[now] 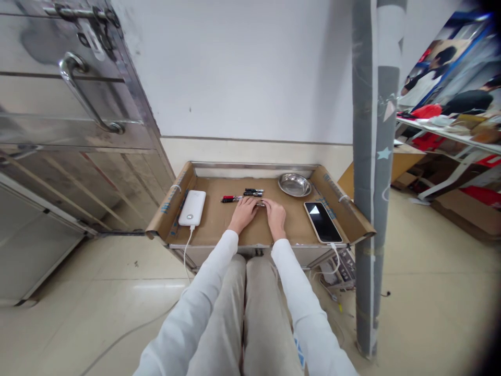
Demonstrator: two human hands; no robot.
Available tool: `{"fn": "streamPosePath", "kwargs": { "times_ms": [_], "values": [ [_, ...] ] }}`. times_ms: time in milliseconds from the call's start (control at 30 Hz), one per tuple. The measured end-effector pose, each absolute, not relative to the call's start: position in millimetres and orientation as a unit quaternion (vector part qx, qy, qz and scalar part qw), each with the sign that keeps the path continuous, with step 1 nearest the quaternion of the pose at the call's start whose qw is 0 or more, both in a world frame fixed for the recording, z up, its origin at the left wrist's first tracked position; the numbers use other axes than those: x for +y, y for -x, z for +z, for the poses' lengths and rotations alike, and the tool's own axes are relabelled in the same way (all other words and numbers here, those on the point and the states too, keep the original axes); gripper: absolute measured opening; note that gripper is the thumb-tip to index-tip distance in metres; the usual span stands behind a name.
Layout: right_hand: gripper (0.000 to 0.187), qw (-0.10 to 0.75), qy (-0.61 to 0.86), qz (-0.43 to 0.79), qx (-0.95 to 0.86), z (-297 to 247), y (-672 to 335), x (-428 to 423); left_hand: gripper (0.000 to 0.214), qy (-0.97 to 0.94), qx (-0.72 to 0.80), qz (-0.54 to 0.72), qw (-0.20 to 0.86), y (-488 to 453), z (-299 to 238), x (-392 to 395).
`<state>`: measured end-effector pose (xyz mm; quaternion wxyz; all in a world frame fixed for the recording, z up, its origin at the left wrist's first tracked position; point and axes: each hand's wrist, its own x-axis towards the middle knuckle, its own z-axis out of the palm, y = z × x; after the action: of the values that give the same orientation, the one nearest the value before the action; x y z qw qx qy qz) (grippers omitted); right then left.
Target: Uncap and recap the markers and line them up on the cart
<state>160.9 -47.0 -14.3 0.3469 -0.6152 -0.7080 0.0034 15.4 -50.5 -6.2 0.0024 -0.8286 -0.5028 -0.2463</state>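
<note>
No legible txt: blue print on cardboard, rnd mark on pwr bank unreadable.

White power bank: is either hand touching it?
No, the power bank lies apart, left of the left hand and right hand.

A slim pen, dark with a pale shiny part, lies sideways between the left grip and the right grip, touched by the fingers of both, its ends partly covered. Just beyond, black pens with silvery bits lie close together, roughly side by side, left to right on the brown surface. To their left lie red-and-black pens, right ends near the left grip.
</note>
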Motion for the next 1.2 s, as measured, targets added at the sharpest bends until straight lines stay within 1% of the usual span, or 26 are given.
{"fn": "streamPosePath", "kwargs": {
  "times_ms": [67, 233, 300, 467, 500, 600, 700, 767, 867, 933, 1067, 1200],
  "values": [
    [0.034, 0.329, 0.641, -0.010, -0.694, -14, -161, -47, 0.024, 0.838, -0.498, -0.225, 0.010, -15, -5, -56],
    [0.035, 0.304, 0.635, -0.036, -0.709, -12, -159, -48, 0.022, 0.793, -0.560, -0.237, 0.043, -15, -6, -63],
    [0.034, 0.307, 0.620, -0.038, -0.721, -12, -158, -49, 0.021, 0.774, -0.582, -0.242, 0.052, -16, -7, -62],
    [0.035, 0.335, 0.548, -0.014, -0.766, -6, -156, -54, 0.018, 0.772, -0.577, -0.259, 0.057, -14, -9, -58],
    [0.037, 0.343, 0.522, -0.004, -0.781, -3, -155, -56, 0.019, 0.767, -0.579, -0.272, 0.055, -13, -9, -59],
    [0.055, 0.342, 0.449, 0.045, -0.824, 4, -152, -63, 0.021, 0.739, -0.596, -0.312, 0.048, -10, -8, -61],
    [0.063, 0.346, 0.449, 0.054, -0.822, 5, -150, -64, 0.023, 0.700, -0.630, -0.330, 0.066, -8, -6, -65],
    [0.061, 0.343, 0.475, 0.051, -0.809, 1, -149, -60, 0.024, 0.664, -0.666, -0.328, 0.085, -8, -5, -68],
    [0.048, 0.322, 0.529, 0.029, -0.785, -9, -150, -51, 0.023, 0.613, -0.720, -0.312, 0.090, -6, -6, -69],
    [0.043, 0.310, 0.560, 0.012, -0.769, -15, -151, -45, 0.024, 0.600, -0.738, -0.295, 0.088, -6, -8, -69],
    [0.041, 0.289, 0.597, -0.007, -0.748, -21, -151, -39, 0.030, 0.621, -0.731, -0.267, 0.094, -6, -9, -68],
    [0.039, 0.280, 0.603, -0.024, -0.747, -21, -152, -37, 0.031, 0.654, -0.702, -0.268, 0.091, -6, -9, -72]
  ]
}}
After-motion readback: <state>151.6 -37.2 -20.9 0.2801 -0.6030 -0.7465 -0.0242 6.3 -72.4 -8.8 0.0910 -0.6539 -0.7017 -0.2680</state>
